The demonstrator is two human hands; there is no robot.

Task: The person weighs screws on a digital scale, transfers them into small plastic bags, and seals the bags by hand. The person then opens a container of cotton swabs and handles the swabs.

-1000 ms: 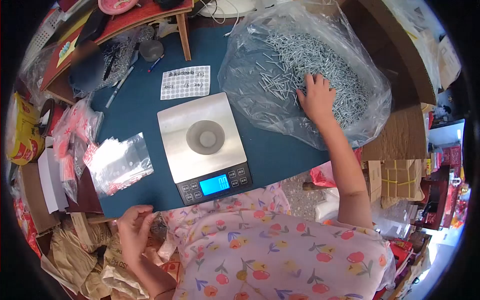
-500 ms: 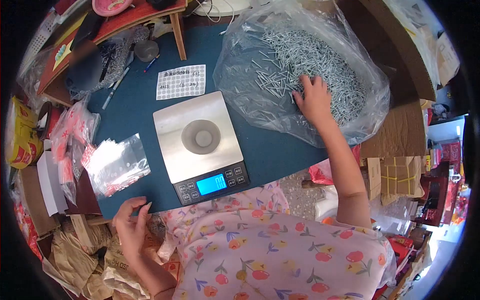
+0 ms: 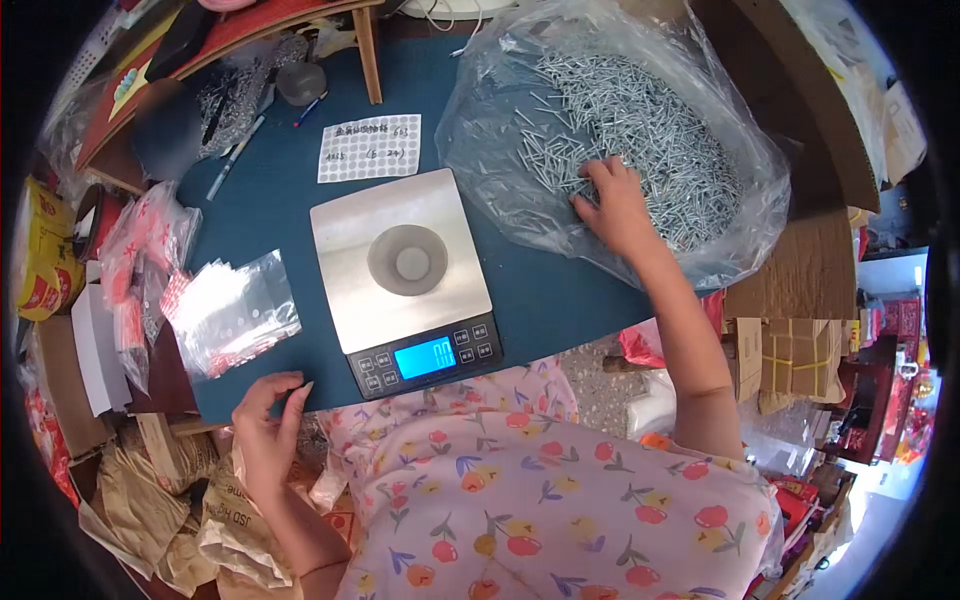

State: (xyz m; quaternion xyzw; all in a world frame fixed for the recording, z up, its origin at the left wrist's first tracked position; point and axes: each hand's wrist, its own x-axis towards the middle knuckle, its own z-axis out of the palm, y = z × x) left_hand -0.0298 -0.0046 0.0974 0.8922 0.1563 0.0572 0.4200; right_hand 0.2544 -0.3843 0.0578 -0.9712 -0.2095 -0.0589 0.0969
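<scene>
My right hand (image 3: 618, 212) rests on a heap of silver screws (image 3: 665, 130) inside a large clear plastic bag (image 3: 490, 150). Its fingers are bent, with the thumb apart from them, and the fingertips touch the screws. My left hand (image 3: 268, 425) hovers at the near edge of the table, thumb and fingers apart, holding nothing. Between the hands sits a digital scale (image 3: 400, 330) with a steel plate and a lit blue display. A small grey translucent cup (image 3: 408, 260) stands on its plate. Small clear zip bags (image 3: 235, 310) lie fanned out beyond my left hand.
A sheet of round stickers (image 3: 370, 150) with handwriting lies behind the scale. Pens (image 3: 235, 158) and a small clear cup (image 3: 300, 84) are at the back left, near a red wooden shelf (image 3: 290, 15). Cardboard (image 3: 790, 260) borders the screw bag on the right.
My right hand has shifted slightly left over the screws, its fingers now more bent. My left hand has barely moved. The camera view has shifted a little.
</scene>
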